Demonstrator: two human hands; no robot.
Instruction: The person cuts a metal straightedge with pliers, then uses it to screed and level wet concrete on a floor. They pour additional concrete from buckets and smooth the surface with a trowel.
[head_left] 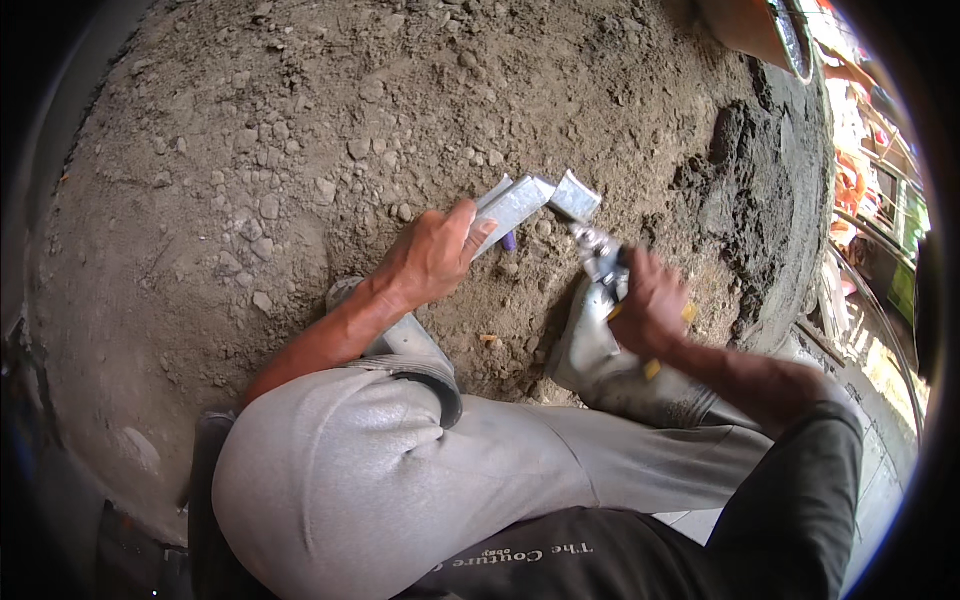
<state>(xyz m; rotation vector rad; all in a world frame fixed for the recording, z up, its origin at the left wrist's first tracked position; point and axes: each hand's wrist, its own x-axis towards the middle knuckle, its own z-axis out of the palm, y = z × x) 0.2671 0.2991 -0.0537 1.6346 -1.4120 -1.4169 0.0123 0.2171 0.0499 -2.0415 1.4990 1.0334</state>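
Observation:
In my left hand [432,255] is a metal channel [514,206], silvery and U-shaped, with the fingers closed around its near end. Toward the right its far end piece [576,196] bends away at an angle, joined by a narrow strip. My right hand [652,305], slightly blurred, is wrapped around the handles of tin snips [598,250] with dark and yellow grips. The snips' head points up and left, close to the bent end piece; whether the blades touch the metal I cannot tell. Something small and purple [509,241] shows just below the channel.
Rough soil with stones [270,205] spreads ahead of me. Wet dark mortar [765,200] lies at the right. My boots [590,340] stand close below both hands. An orange-brown container [738,25] sits at the upper right, with cluttered items [870,190] beyond the right edge.

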